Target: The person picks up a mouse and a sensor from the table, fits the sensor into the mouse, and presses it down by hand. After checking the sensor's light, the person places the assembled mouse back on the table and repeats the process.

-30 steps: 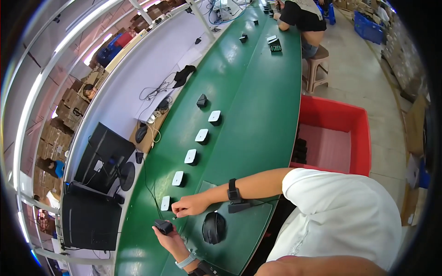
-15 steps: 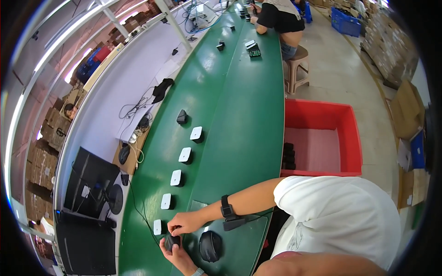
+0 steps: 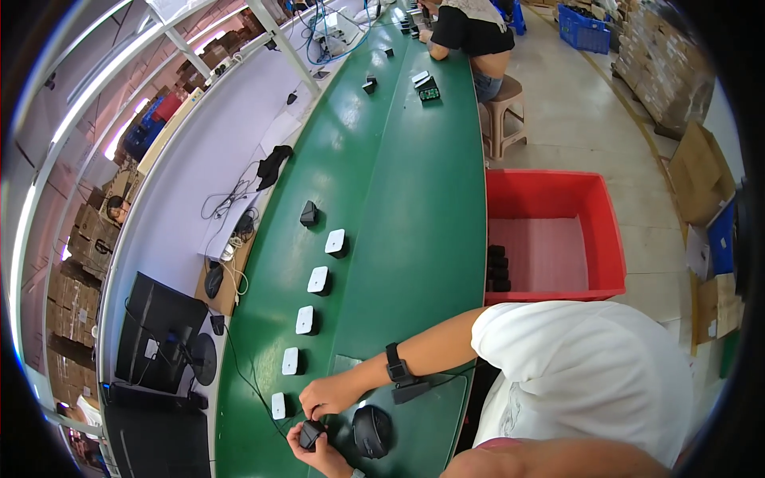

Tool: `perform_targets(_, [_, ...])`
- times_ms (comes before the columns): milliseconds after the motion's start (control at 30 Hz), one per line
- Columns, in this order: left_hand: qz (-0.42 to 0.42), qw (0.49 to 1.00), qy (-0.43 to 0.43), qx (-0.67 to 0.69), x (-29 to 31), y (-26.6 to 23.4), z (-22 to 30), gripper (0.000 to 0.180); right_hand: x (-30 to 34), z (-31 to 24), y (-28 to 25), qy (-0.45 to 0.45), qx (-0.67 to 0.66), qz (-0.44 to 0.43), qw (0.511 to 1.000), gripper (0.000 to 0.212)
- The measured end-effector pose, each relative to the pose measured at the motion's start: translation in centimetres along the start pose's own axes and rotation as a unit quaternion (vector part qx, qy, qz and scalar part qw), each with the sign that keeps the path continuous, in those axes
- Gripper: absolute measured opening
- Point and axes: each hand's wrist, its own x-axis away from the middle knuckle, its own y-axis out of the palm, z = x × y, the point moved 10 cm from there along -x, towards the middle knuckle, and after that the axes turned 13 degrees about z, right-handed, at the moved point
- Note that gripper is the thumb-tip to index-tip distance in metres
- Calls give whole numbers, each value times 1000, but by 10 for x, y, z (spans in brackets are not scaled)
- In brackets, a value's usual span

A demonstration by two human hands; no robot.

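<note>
My left hand point(image 3: 325, 457) is closed around a small black block-shaped device point(image 3: 311, 432), low over the green table. Above it, my right hand point(image 3: 328, 396) has its thumb and fingers pinched together at the device's upper edge. What those fingertips hold, if anything, is too small to make out. A black strap point(image 3: 397, 363) circles my right wrist. Close to the hands stands a white-topped black cube point(image 3: 278, 406), first of several similar cubes point(image 3: 304, 320) in a row leading away. A larger black rounded object point(image 3: 372, 432) sits just right of my left hand.
The long green table point(image 3: 430, 199) runs away from me. A monitor point(image 3: 159, 331) and cables stand along its left side. Beside its right edge is a red bin point(image 3: 613, 239) with black pieces inside. Farther off, a person point(image 3: 470, 36) sits at the table.
The view has shifted slightly. My right fingertips have moved from over the device to its upper edge, and the device has turned in my left hand, showing more of its faces.
</note>
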Motion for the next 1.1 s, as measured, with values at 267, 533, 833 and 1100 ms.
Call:
perform_targets(267, [-19, 1000, 17, -3, -1, 3, 2, 56, 0, 6, 4, 61, -27, 3, 998, 7])
perform_targets(533, [-14, 1000, -4, 8, -3, -2, -9, 63, 0, 3, 2, 48, 0, 18, 999, 7])
perform_targets(833, [-21, 998, 14, -51, 5, 9, -1, 53, -8, -13, -11, -24, 0, 55, 998, 7])
perform_targets(1100, [8, 997, -58, 49, 3, 2, -3, 31, -9, -53, -16, -122, 38, 69, 989, 7])
